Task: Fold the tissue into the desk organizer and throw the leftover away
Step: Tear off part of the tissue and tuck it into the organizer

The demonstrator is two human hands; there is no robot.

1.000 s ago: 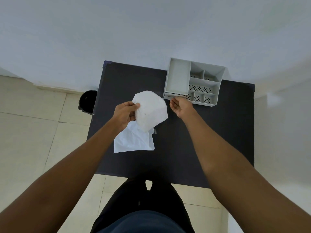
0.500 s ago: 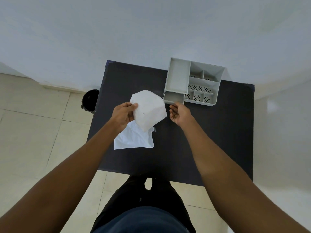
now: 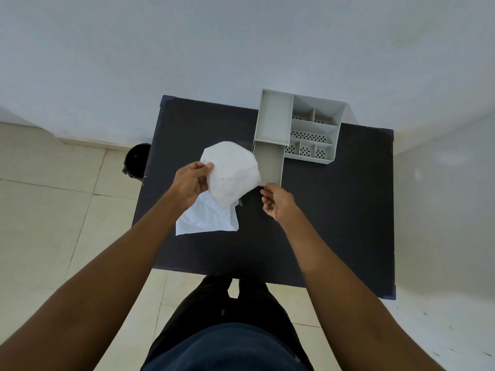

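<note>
My left hand (image 3: 190,183) pinches a folded white tissue (image 3: 232,174) and holds it up above the dark table (image 3: 334,210). A second white sheet (image 3: 205,219) lies flat on the table beneath it. The grey desk organizer (image 3: 297,127) stands at the table's far edge, with its drawer (image 3: 269,164) pulled out toward me. My right hand (image 3: 277,202) grips the drawer's front edge with its fingertips, just right of the held tissue.
A black waste bin (image 3: 136,160) stands on the tiled floor to the left of the table. A pale wall rises behind the table. My legs are against the table's near edge.
My right hand has drawn the organizer's drawer out toward me, from nearly closed to well extended. The left hand still holds the folded tissue in about the same place.
</note>
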